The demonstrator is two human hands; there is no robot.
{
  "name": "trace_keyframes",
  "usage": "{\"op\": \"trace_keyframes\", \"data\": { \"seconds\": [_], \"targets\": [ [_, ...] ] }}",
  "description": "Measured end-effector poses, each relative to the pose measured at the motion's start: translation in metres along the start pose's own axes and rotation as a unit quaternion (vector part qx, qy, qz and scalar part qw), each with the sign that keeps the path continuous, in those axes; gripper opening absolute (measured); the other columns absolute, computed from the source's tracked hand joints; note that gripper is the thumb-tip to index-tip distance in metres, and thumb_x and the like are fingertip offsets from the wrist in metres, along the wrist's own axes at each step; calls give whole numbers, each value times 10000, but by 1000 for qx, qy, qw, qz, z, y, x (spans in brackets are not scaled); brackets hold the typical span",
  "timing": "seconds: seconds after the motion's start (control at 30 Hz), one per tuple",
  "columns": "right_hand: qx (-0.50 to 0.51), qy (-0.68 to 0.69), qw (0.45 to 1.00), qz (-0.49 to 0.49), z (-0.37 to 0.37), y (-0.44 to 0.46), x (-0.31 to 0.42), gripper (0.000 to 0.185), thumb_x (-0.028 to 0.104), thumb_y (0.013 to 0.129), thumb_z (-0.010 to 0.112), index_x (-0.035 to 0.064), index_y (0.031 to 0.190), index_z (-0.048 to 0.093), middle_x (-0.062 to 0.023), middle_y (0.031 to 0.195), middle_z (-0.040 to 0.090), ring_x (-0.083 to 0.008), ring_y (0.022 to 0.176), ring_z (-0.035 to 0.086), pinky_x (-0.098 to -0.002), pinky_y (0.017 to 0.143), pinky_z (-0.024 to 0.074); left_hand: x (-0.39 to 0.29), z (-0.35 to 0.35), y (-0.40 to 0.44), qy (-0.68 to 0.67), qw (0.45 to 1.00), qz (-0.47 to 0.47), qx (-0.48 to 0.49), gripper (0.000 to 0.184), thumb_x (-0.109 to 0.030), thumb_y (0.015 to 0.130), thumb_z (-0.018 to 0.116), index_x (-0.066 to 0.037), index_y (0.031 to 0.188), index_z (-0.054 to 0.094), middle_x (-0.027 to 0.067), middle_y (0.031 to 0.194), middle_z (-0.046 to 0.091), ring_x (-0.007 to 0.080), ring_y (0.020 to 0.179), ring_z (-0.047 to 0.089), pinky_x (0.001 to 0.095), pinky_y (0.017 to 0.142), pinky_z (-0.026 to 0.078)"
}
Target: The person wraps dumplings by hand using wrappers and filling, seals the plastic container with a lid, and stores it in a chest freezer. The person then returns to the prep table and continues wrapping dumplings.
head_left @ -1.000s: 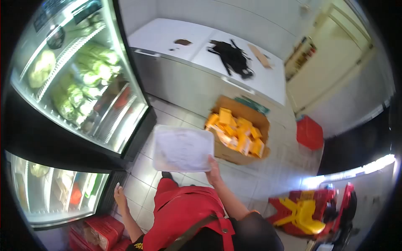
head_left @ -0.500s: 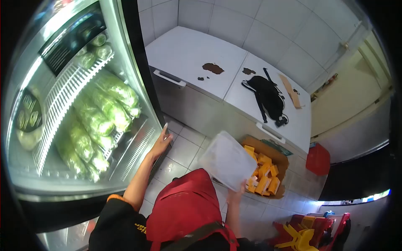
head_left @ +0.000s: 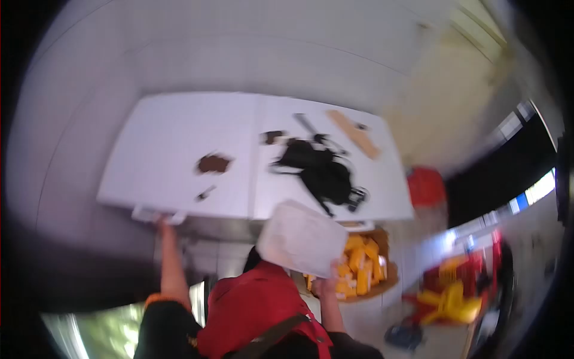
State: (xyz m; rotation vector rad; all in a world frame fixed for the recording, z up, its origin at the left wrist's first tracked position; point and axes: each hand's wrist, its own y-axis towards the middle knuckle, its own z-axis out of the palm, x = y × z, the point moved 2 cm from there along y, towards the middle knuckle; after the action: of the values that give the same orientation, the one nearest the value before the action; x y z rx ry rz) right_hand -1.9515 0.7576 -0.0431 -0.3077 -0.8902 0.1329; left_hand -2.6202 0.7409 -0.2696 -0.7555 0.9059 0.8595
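Note:
My right hand (head_left: pixel 326 281) holds a translucent white plastic tray or lid (head_left: pixel 304 238) by its lower right corner, in front of my body. My left hand (head_left: pixel 165 220) is at the left handle (head_left: pixel 143 214) of a white chest freezer (head_left: pixel 173 137); motion blurs its fingers, and whether they grip the handle cannot be made out. On the freezer's right half lies a black strapped item (head_left: pixel 326 173), with a tan flat strip (head_left: pixel 353 134) behind it. A brown patch (head_left: pixel 213 163) marks the left half.
Below the freezer's right half a cardboard box (head_left: pixel 391 278) holds several orange packets (head_left: pixel 360 263). A red bin (head_left: pixel 426 187) stands by the right wall. Red and yellow plastic items (head_left: pixel 451 302) are at the lower right. A lit glass-fronted fridge (head_left: pixel 107 335) shows at the lower left.
The view has swung left and closer to the freezer. My left hand has gone from beside the fridge to the freezer's left handle. The tray has stayed in my right hand, now nearer the freezer's edge.

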Motion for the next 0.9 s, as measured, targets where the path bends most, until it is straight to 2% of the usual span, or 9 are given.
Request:
{"op": "trace_keyframes", "data": {
  "seconds": [0.1,0.13,0.37,0.47,0.6,0.7,0.8,0.87,0.9],
  "targets": [
    [-60,16,998,19,23,35,3,560,436,1000,514,25,1378,467,-98,1332,571,-224,1226,545,-391,1063,421,-19,8,4,-33,987,-151,-34,573,-457,1008,405,-88,1447,393,153,1381,474,345,1210,517,535,1002,473],
    [-61,23,998,4,34,46,9,544,425,996,527,17,1354,488,-100,1310,586,-219,1208,558,-380,1054,427,-32,29,-5,-108,982,-140,-60,542,-318,1002,489,-42,1454,375,155,1431,456,347,1250,496,537,1042,446],
    [-94,16,994,-45,55,77,21,520,414,983,557,25,1326,530,-101,1292,600,-211,1200,560,-371,1068,411,-130,109,-24,123,985,5,-125,574,-251,979,547,-55,1478,344,149,1464,422,330,1275,477,517,1061,426],
    [-193,-12,979,-60,69,71,30,616,456,971,553,40,1413,446,-99,1379,536,-235,1293,485,-403,1117,352,-199,156,-59,179,971,81,-133,595,-222,969,572,-60,1488,331,146,1478,408,323,1286,469,508,1068,418],
    [-158,-57,980,-106,69,98,50,714,509,968,514,61,1497,339,-111,1499,419,-286,1386,383,-457,1159,288,-308,227,-81,189,968,125,-109,731,-118,926,650,-76,1537,249,133,1549,322,290,1353,408,456,1103,370],
    [-153,-92,975,-131,109,116,68,748,514,968,520,65,1520,291,-126,1521,381,-306,1412,341,-451,1163,273,-380,302,-53,211,943,249,-70,797,-250,933,670,-84,1561,209,127,1580,274,269,1407,344,411,1131,309],
    [-111,-105,985,-84,160,129,57,753,521,962,528,61,1513,301,-134,1521,378,-313,1401,354,-462,1163,270,-417,350,2,193,901,385,-57,806,-354,939,649,-90,1566,218,135,1443,474,223,1267,496,332,1030,396],
    [-94,-138,985,-45,177,145,30,756,524,959,535,62,1511,305,-137,1515,385,-314,1395,362,-467,1162,272,-445,371,42,169,902,398,20,600,-349,953,630,-59,1448,456,83,1184,631,204,1016,597,320,894,450],
    [-92,-155,983,-23,195,147,19,759,527,956,541,62,1509,309,-140,1508,392,-315,1389,369,-471,1160,274,-465,416,24,180,916,360,-16,886,-498,896,659,-63,1549,249,300,1433,453,356,1272,515,467,1098,384]
  ]
}}
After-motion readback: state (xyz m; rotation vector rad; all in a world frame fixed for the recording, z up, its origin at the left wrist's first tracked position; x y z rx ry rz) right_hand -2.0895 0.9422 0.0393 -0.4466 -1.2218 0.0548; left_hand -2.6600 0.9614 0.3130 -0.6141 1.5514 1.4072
